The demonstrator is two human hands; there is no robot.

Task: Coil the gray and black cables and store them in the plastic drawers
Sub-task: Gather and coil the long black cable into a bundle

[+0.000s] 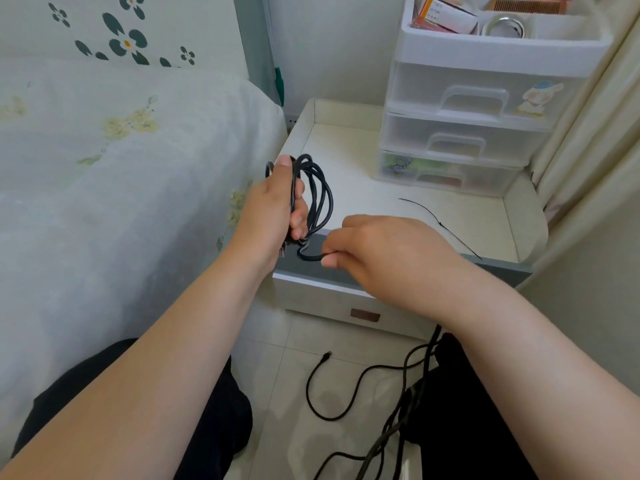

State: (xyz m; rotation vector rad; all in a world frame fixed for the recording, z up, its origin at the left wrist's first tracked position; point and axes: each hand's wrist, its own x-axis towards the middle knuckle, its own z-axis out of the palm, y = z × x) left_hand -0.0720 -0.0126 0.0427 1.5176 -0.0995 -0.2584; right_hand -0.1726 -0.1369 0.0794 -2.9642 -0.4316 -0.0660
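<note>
At mid-frame the left hand [277, 206] grips a coiled dark cable [317, 192] above the nightstand [450, 216] edge, fingers curled round the loops. The right hand [377, 247] pinches the cable's loose end. A second black cable [346, 386] sprawls on the floor, lower right. The plastic drawers [464, 123], upper right, are closed.

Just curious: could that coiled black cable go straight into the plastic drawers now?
Not quite. All three plastic drawers are closed, so one front blocks entry. The tabletop path from the coiled black cable looks free.
</note>
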